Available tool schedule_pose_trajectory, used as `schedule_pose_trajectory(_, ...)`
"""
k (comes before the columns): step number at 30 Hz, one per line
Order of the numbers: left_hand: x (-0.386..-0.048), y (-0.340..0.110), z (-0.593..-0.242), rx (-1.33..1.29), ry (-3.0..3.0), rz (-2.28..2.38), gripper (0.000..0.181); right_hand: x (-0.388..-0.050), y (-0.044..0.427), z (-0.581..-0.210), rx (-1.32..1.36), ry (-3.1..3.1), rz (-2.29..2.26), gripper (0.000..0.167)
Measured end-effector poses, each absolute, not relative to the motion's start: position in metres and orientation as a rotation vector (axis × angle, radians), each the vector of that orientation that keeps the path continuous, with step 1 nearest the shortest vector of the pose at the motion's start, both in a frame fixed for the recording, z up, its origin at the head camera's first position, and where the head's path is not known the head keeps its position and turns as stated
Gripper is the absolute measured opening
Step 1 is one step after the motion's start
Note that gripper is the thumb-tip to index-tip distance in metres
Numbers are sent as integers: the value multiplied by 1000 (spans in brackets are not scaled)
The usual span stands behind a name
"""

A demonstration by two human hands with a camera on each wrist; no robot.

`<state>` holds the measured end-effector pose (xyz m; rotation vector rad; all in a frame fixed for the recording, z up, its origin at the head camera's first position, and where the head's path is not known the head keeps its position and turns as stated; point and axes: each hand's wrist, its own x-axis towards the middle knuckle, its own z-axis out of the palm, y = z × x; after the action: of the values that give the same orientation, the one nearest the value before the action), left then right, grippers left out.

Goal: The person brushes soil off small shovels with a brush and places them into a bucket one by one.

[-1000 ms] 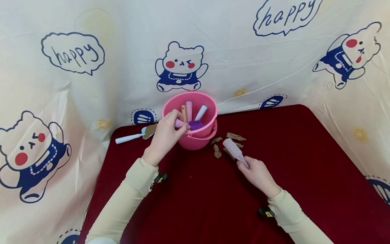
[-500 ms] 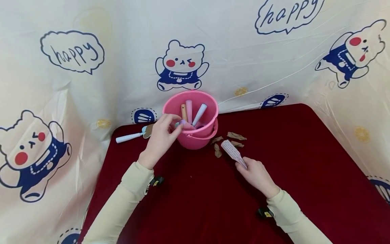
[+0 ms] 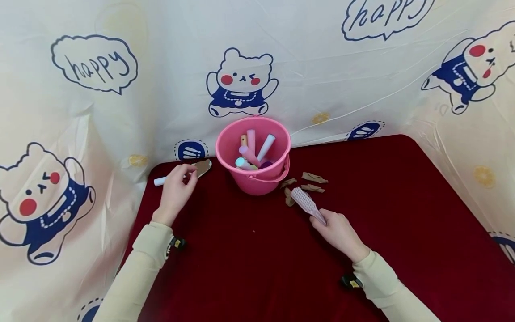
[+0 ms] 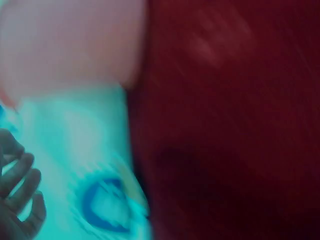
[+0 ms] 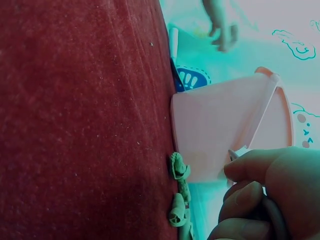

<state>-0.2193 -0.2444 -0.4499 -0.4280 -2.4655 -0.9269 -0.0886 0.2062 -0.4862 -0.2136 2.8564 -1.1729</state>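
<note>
My left hand [image 3: 177, 190] hovers over a small shovel with a pale blue handle [image 3: 159, 181] and a brown piece on its blade; its relaxed fingers hold nothing, as the left wrist view shows with the spread fingers [image 4: 20, 185]. In my right hand [image 3: 339, 232] I grip a pale pink brush [image 3: 303, 200] by its handle, bristles facing up. The brush head is beside several crumpled dry brown leaves [image 3: 314, 178] on the cloth. Between both hands stands a pink bucket [image 3: 257, 185] holding several pastel-handled tools [image 3: 250, 155]; their lower ends are mostly hidden.
A dark red cloth [image 3: 257, 268] covers the table. White printed curtains [image 3: 173, 80] enclose its back and sides, and the bucket stands close to the rear one. The bucket's handle [image 3: 286, 169] hangs down on its right side.
My left hand has let go of a pink-handled tool, now in the bucket, and moved left over the shovel. The right hand keeps its grip on the brush, nearly still.
</note>
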Motion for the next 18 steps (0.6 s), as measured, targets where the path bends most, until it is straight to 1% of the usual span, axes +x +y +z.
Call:
schedule_pose_trajectory(6, -238, -304, -485, -235, -2677, -738, 16, -82, 201, -488, -227, 2808, -1189, 29)
schedule_pose_trajectory(9, -241, -322, -494, -152, -2804, -603, 28, -79, 201, -489, -230, 2794, -1191, 28)
schedule_pose_trajectory(11, -243, -327, -498, -112, -2903, -518, 38, -78, 201, -490, -222, 2791, -1180, 27)
schedule_pose_trajectory(13, -244, -329, -499, -80, -2988, -466, 44, -77, 203, -491, -219, 2786, -1167, 27)
schedule_pose_trajectory(15, -248, -328, -499, -64, -3038, -450, 45, -77, 205, -491, -221, 2791, -1154, 27)
schedule_pose_trajectory(18, -254, -323, -496, -80, -3061, -467, 37, -80, 208, -490, -231, 2815, -1141, 28)
